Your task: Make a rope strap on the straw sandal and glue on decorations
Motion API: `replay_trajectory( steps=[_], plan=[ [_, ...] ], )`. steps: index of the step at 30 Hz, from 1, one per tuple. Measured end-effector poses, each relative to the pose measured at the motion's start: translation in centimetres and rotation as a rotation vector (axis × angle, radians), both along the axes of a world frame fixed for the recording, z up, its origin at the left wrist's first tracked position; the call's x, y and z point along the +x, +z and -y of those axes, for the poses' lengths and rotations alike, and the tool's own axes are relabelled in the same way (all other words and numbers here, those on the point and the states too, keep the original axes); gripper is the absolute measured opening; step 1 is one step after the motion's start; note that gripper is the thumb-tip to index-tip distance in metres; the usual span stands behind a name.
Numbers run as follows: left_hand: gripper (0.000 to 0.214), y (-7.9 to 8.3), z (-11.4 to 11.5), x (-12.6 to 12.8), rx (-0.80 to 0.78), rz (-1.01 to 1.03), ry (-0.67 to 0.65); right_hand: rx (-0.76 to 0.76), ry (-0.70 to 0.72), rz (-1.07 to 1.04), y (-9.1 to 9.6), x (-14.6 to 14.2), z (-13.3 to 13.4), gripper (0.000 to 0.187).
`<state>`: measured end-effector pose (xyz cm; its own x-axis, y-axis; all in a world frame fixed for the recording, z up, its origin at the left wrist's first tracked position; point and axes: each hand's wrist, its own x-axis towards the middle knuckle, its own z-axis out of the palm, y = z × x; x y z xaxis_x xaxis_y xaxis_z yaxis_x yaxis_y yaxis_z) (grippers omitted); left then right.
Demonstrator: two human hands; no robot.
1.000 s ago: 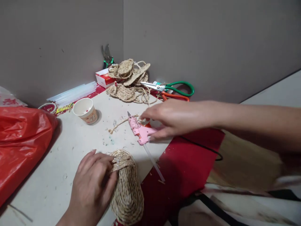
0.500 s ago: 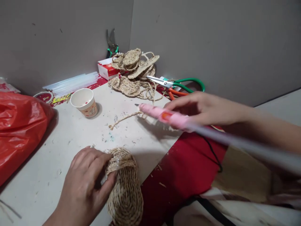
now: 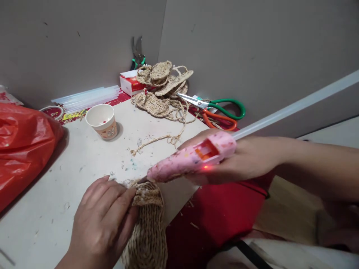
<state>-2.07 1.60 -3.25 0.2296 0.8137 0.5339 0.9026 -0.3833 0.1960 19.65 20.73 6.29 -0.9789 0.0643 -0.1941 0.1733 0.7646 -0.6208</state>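
A small slipper [image 3: 150, 228] of coiled straw rope lies at the front edge of the white board, its strap across the upper end. My left hand [image 3: 102, 216] grips it by the left side of the strap, fingers closed. A pink hot glue gun [image 3: 182, 160] is in my right hand [image 3: 241, 164], which is wrapped round it from behind. Its dark nozzle touches or nearly touches the slipper's far end. A red light glows on the gun, and a long clear glue stick [image 3: 297, 110] sticks out of its back.
Beyond lie a paper cup [image 3: 102, 121] with small red bits, a pile of straw slippers [image 3: 157, 106], scissors with green and orange handles [image 3: 200, 101], pruning shears [image 3: 137, 54] and glue sticks [image 3: 86, 99]. A red plastic bag [image 3: 26, 149] stands at left.
My right hand has brought the glue gun down and left to the slipper's far end, tilting its back upward. My left hand still holds the slipper.
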Motion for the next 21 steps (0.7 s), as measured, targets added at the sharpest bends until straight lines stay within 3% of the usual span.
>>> replay_trajectory(
  steps=[3,6,15,21],
  plan=[
    [0.025,0.2,0.0,0.1,0.023,-0.012,0.003,-0.204,0.114,-0.028,1.0,-1.1,0.3,0.017],
    [0.026,0.2,0.1,0.1,0.034,-0.039,-0.015,-0.270,0.089,-0.047,1.3,-1.6,0.4,0.009],
    [0.028,0.1,0.2,-0.3,0.057,-0.131,-0.030,-0.172,0.132,0.006,1.3,-2.1,0.3,0.002],
    [0.027,0.2,0.2,-0.2,0.071,-0.134,-0.017,-0.202,0.140,0.038,1.4,-2.3,0.4,0.018]
  ],
)
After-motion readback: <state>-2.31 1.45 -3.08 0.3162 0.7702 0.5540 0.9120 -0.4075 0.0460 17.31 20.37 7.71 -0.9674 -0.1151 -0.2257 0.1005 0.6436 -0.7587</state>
